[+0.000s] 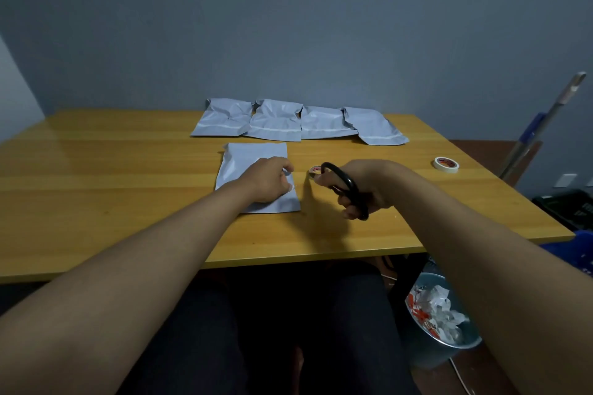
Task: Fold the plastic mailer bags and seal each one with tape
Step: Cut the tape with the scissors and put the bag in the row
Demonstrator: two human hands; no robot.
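A pale grey folded mailer bag (pixel 253 159) lies flat in the middle of the wooden table (pixel 128 202). My left hand (pixel 268 179) rests on its right half with fingers curled, pinching something pale at the bag's right edge. My right hand (pixel 359 187) grips black-handled scissors (pixel 348 189) just right of the bag. A small tape roll (pixel 315 169) sits at the scissors' tip, partly hidden by them. Several folded mailer bags (pixel 298 122) lie in a row at the back of the table.
A second tape roll (pixel 446 164) lies at the table's right side. Under the right front corner stands a bin (pixel 433 353) with crumpled paper. A pole (pixel 542 125) leans against the wall on the right. Dark crates (pixel 568 205) sit beyond the right edge.
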